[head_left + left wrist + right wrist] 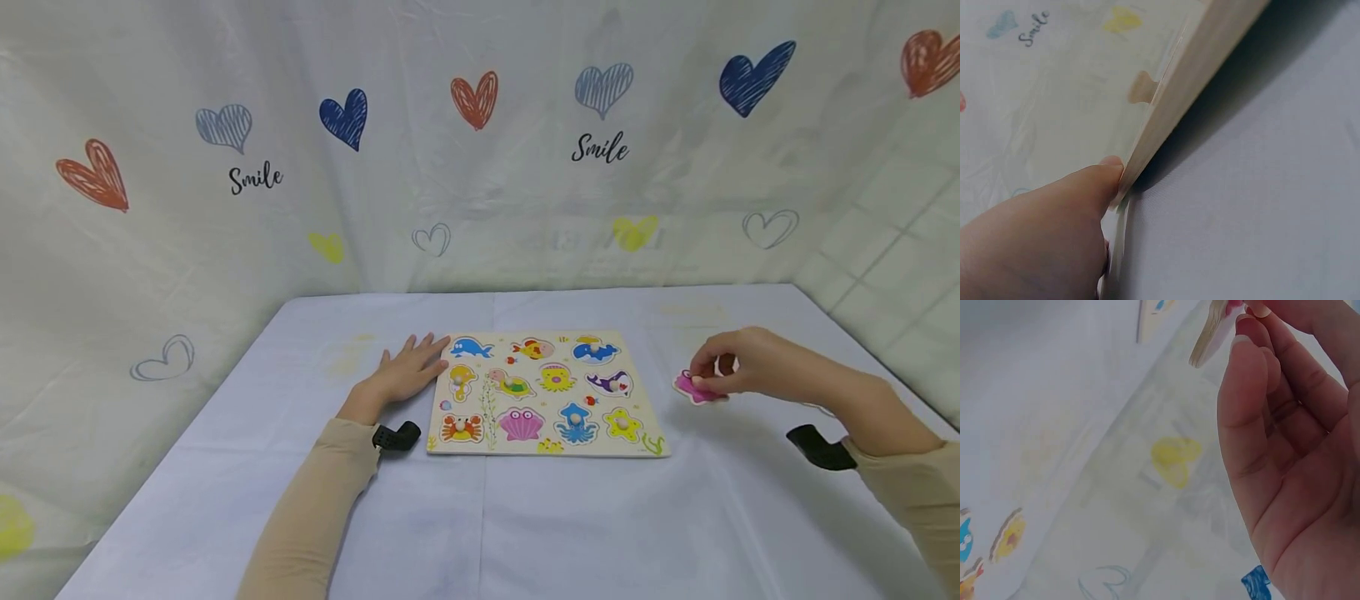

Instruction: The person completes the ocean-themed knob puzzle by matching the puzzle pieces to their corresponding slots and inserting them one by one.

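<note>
A flat wooden puzzle board [550,447] with sea-animal pictures lies on the table, several of them with round knobs. My left hand [405,372] rests at its left edge, fingers spread and fairly straight. In the left wrist view the thumb of that hand [1054,219] touches the board edge [1172,106], below a wooden knob [1141,87]. Off to the right of the board, my right hand [742,364] pinches a pink puzzle piece [694,388] with a pale rim between thumb and fingers. Only a bit of that piece [1208,337] shows, edge-on, in the right wrist view.
A white cloth covers the table [585,533]. Behind it hangs a pale curtain [525,183] printed with hearts. In the right wrist view, a yellow piece [1010,536] and a blue piece [965,539] appear at lower left. Dark straps circle both wrists.
</note>
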{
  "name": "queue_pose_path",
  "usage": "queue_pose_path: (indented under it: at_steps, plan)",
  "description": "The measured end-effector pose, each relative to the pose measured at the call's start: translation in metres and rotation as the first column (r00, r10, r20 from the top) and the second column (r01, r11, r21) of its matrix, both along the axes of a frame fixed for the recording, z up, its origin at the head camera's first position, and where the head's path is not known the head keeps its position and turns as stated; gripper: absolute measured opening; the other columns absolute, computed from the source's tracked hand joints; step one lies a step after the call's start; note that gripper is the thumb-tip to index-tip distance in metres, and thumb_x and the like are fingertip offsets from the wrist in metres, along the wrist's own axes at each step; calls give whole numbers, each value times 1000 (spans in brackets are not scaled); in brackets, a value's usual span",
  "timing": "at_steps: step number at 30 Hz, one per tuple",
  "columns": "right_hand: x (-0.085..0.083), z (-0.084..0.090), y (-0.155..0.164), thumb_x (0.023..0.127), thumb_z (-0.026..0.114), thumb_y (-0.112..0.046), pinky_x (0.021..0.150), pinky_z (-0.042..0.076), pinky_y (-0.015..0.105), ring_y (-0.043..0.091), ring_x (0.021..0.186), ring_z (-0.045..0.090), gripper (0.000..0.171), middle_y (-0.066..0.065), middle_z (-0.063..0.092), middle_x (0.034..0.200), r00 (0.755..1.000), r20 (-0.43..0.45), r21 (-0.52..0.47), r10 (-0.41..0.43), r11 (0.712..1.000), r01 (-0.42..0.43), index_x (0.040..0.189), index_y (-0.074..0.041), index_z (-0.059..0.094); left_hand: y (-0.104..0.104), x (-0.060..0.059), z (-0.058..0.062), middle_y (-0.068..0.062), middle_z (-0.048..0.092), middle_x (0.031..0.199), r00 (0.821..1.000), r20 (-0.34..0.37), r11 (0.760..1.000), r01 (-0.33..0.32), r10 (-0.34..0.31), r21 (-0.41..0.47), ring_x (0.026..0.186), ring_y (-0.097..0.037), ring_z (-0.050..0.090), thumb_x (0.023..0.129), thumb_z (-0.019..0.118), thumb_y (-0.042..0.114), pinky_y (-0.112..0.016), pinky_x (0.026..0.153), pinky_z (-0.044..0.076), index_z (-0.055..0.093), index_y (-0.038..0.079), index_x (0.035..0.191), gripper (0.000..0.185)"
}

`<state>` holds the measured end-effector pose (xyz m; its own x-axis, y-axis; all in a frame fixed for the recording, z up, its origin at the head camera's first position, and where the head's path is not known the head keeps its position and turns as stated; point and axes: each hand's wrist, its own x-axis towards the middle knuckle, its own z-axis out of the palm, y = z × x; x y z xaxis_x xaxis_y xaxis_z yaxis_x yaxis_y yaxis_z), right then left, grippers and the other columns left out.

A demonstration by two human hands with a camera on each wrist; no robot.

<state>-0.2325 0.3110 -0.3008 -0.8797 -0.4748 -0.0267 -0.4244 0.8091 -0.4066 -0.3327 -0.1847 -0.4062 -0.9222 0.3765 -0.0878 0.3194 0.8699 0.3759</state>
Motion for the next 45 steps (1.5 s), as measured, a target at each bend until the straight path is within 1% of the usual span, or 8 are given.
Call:
queue_pose_path:
  at_steps: [3, 6, 10, 15, 29, 35, 41, 45]
  plan:
    - [-2, 5, -16, 87, 83, -15, 59, 47, 24, 12, 77, 53, 12, -11, 62, 78, 1000, 3, -4, 1, 1000, -1, 96, -17, 75, 0, 0, 0, -10, 13, 171, 1000, 0, 1000, -1, 1, 0, 156, -38, -1, 109, 36, 53, -72, 115, -4, 24, 27, 165, 64]
    - [-5, 8, -32, 88, 83, -16, 59, 46, 23, 14, 77, 53, 11, -10, 62, 79, 1000, -4, -8, 30, 1000, -30, 95, -16, 75, 0, 0, 0, -10, 13, 171, 1000, 1, 1000, -3, 3, -1, 156, -39, -1, 109, 36, 53, -73, 115, -4, 24, 26, 165, 64]
    - [-9, 9, -54, 89, 82, -15, 59, 46, 23, 14, 77, 53, 9, -10, 61, 80, 997, -1, -21, 81, 997, -81, 94, -16, 75, 0, 1, 1, -10, 13, 171, 1000, 3, 1000, -4, 5, -1, 156, -39, -1, 109, 37, 52, -73, 115, -4, 24, 26, 165, 63]
    - [-12, 7, -77, 90, 81, -17, 61, 46, 24, 15, 80, 53, 8, -9, 61, 82, 994, -1, -32, 112, 993, -112, 95, -16, 75, 0, 1, 2, -10, 13, 171, 1000, 5, 1000, -1, 1, 2, 156, -39, -1, 109, 37, 52, -73, 114, -4, 24, 26, 165, 64]
    - [-18, -4, -122, 90, 81, -14, 60, 47, 24, 14, 75, 53, 8, -9, 59, 78, 978, -47, -77, 203, 975, -206, 88, -17, 74, 1, 3, 6, -12, 14, 170, 1000, 5, 1000, 3, -3, -1, 156, -40, 0, 109, 37, 51, -74, 114, -3, 24, 25, 165, 63]
    - [-22, -11, -140, 90, 81, -13, 60, 46, 24, 11, 71, 53, 8, -11, 59, 78, 967, -84, -56, 239, 968, -244, 86, -17, 74, 1, 4, 6, -11, 13, 170, 1000, 6, 1000, 3, -3, -2, 156, -39, 0, 109, 37, 51, -73, 114, -3, 24, 25, 165, 63]
    - [-23, -15, -158, 89, 81, -13, 61, 49, 24, 10, 72, 53, 9, -11, 58, 76, 965, -76, -22, 250, 967, -252, 85, -17, 74, 2, 4, 5, -11, 14, 170, 1000, -1, 1000, 1, -1, 4, 156, -39, 1, 109, 38, 51, -73, 115, -4, 25, 25, 165, 63]
    - [-23, -18, -170, 89, 82, -14, 63, 49, 25, 9, 72, 53, 11, -11, 58, 75, 961, -86, -8, 262, 965, -264, 83, -18, 74, 2, 4, 5, -10, 15, 170, 1000, 1, 1000, -1, 1, 1, 156, -39, 1, 109, 38, 51, -73, 115, -3, 25, 25, 165, 63]
